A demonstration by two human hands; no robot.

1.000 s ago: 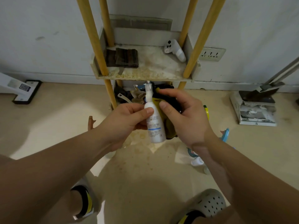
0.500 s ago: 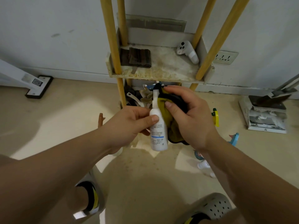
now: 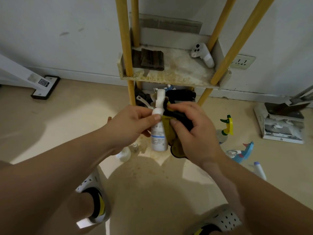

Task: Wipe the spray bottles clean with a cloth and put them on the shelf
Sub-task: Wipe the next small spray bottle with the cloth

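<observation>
Crowding the floor to your right are three more spray bottles: a clear one with a yellow and green trigger [image 3: 226, 128], a blue one [image 3: 243, 152] lying just beyond your right wrist, and a white one with a purple cap [image 3: 259, 170] nearest you. A small clear bottle [image 3: 125, 152] sits on the floor under your left forearm. Ahead stands the shelf [image 3: 171, 77] on yellow posts, its dusty tier carrying a dark folded cloth [image 3: 149, 59] at the left and a white controller [image 3: 203, 54] at the right; the tier below is packed with dark clutter you cannot make out. Your bottle [image 3: 158, 133] is held in the air in front of that lower tier, upright, long axis vertical, nozzle at the top. Your left hand [image 3: 132, 122] grips it, thumb across its shoulder and fingers curled behind. Your right hand [image 3: 191, 131] pinches the yellow and black cloth [image 3: 169, 131] against the bottle's right side.
</observation>
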